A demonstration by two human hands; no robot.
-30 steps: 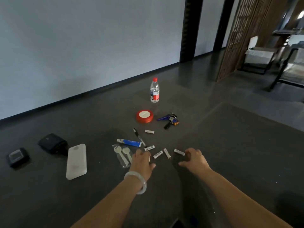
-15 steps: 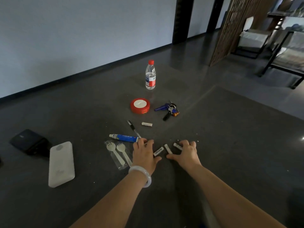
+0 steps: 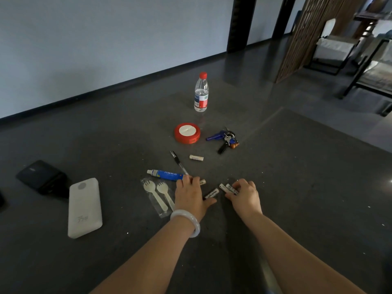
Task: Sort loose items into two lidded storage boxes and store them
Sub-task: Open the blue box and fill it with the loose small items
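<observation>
Small white batteries lie on the dark floor in front of me. My left hand (image 3: pixel 189 196) rests flat over one battery (image 3: pixel 202 182), with another battery (image 3: pixel 211 193) beside its thumb. The fingers of my right hand (image 3: pixel 245 195) curl around two batteries (image 3: pixel 229 189) lying side by side. A further battery (image 3: pixel 196 157) sits alone farther away. Near my left hand lie a blue tube (image 3: pixel 165 175), a black pen (image 3: pixel 178 162) and wrapped plastic spoons (image 3: pixel 158 195). No storage box is in view.
A red round tin (image 3: pixel 187 133), a bunch of keys (image 3: pixel 224 139) and a water bottle (image 3: pixel 201 93) stand farther off. A white power bank (image 3: pixel 84 207) and a black pouch (image 3: pixel 41 176) lie at the left. A wall runs behind; furniture stands at the far right.
Both hands moved forward onto the batteries. My right hand gathered two batteries together under its fingers; my left hand covers another. The view tilted down and closer.
</observation>
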